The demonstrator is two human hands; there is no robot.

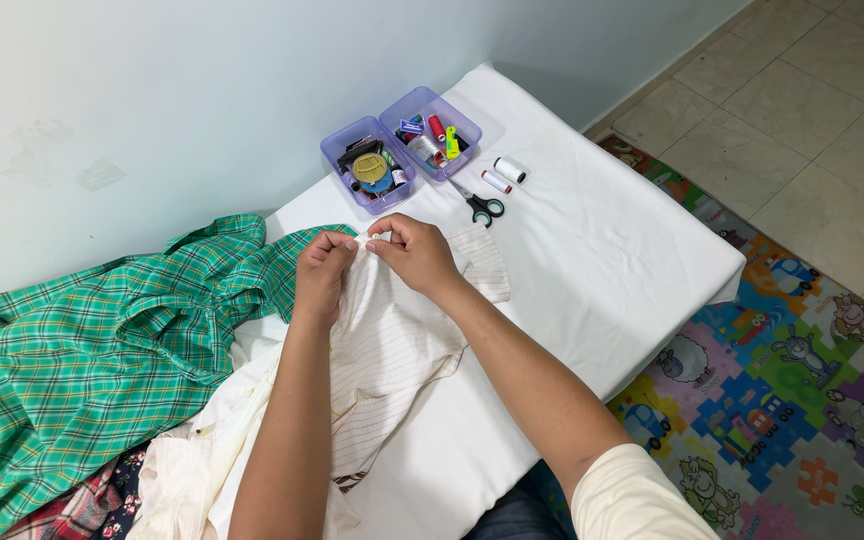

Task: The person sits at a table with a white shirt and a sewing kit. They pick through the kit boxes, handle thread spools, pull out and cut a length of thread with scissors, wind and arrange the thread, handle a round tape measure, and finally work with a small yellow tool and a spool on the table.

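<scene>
A cream shirt with thin brown stripes lies on the white-covered table in front of me. My left hand and my right hand both pinch its upper edge close together, fingertips nearly touching, and lift the cloth slightly. Whether a needle sits between the fingers is too small to tell. Black-handled scissors lie just beyond my right hand.
A purple plastic sewing box with thread spools and small tools stands open near the wall. Two white thread spools lie beside it. A green plaid shirt is heaped at left. A colourful puzzle mat covers the floor at right.
</scene>
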